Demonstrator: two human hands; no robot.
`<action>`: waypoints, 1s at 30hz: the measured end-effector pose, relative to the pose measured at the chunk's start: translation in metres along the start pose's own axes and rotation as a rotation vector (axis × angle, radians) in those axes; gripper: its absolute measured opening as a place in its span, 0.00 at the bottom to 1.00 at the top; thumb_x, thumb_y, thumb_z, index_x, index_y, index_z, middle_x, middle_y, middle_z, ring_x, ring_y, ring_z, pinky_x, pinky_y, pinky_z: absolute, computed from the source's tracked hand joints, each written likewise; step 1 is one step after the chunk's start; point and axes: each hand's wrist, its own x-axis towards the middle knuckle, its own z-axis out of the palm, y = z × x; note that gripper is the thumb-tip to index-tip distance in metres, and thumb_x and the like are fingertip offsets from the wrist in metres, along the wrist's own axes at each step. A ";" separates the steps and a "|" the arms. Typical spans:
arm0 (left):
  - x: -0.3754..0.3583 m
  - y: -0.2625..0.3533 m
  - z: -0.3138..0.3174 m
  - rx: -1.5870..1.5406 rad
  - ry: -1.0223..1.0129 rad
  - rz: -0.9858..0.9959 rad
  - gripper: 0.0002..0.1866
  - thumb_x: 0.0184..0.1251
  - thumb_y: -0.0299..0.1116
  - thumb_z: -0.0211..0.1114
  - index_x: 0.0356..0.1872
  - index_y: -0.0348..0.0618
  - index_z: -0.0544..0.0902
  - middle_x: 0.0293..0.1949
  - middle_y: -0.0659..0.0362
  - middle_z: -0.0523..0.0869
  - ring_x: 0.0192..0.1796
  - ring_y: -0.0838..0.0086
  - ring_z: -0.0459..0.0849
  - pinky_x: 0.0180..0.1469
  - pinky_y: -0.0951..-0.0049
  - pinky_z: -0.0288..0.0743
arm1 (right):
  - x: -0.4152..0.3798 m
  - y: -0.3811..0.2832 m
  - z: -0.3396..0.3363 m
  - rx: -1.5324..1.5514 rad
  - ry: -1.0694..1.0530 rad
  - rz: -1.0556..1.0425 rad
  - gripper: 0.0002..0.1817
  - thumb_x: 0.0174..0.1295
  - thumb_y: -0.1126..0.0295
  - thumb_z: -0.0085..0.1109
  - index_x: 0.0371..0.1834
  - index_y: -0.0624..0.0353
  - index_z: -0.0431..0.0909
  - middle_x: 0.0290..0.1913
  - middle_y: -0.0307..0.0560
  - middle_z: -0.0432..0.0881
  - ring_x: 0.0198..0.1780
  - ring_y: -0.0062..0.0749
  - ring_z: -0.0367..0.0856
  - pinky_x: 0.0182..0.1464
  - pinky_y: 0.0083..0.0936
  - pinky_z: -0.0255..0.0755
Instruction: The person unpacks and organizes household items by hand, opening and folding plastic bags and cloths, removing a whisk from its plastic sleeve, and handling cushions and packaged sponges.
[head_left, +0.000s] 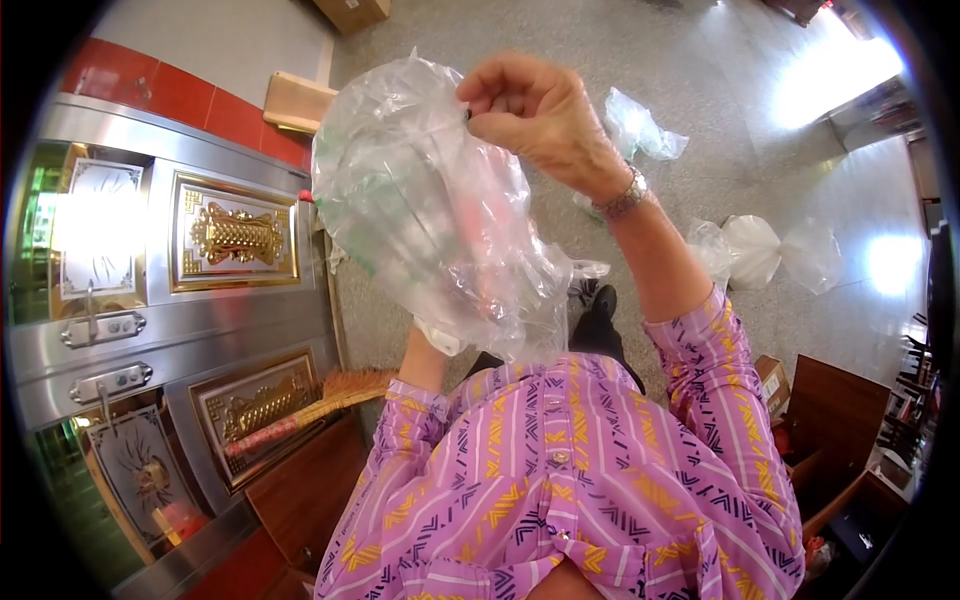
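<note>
Clear plastic bag [430,210] is held up in front of the chest, w/ something pale and greenish inside, contents hard to make out. Right hand [545,120] pinches the bag's top edge, grip clenched on the film. Left hand [435,340] is under the bag, mostly hidden; can't tell its grip. Broom [310,405] leans near the steel door [150,300] on the left; more bags [750,250] lie on the floor [720,120] far right. Risk, prob.: thin film slips or tears at the pinch, contents drop.

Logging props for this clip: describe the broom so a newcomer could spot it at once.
Start at the steel door with gold panels on the left. The broom leans across its lower panel, just beside the purple sleeve. Its tan bristle head and yellow-and-red handle set it apart from the clear bags around.
</note>
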 end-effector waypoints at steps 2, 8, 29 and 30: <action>0.000 -0.001 0.002 -0.010 0.009 0.008 0.26 0.57 0.46 0.44 0.53 0.39 0.69 0.47 0.50 0.77 0.46 0.61 0.78 0.48 0.61 0.74 | 0.000 0.002 0.004 0.055 -0.008 0.003 0.09 0.48 0.78 0.55 0.34 0.66 0.75 0.26 0.32 0.73 0.28 0.10 0.69 0.31 0.09 0.66; 0.001 -0.002 0.003 -0.029 0.014 0.017 0.26 0.57 0.45 0.44 0.53 0.38 0.69 0.47 0.50 0.77 0.46 0.61 0.78 0.48 0.61 0.74 | -0.003 0.008 0.015 -0.018 -0.013 -0.017 0.08 0.47 0.79 0.53 0.33 0.67 0.75 0.25 0.33 0.73 0.27 0.13 0.69 0.32 0.11 0.67; -0.014 0.011 -0.016 0.024 0.048 0.055 0.26 0.56 0.43 0.45 0.53 0.37 0.69 0.47 0.49 0.77 0.46 0.60 0.79 0.48 0.61 0.74 | -0.005 0.004 -0.005 0.185 -0.028 0.110 0.05 0.49 0.78 0.54 0.29 0.66 0.72 0.21 0.40 0.75 0.21 0.20 0.75 0.25 0.16 0.70; -0.014 0.012 -0.015 0.026 0.055 0.063 0.26 0.56 0.43 0.45 0.53 0.37 0.69 0.47 0.49 0.77 0.46 0.60 0.79 0.48 0.61 0.74 | -0.006 0.004 -0.006 0.237 -0.044 0.095 0.05 0.48 0.79 0.54 0.28 0.67 0.72 0.21 0.40 0.75 0.21 0.21 0.75 0.25 0.16 0.70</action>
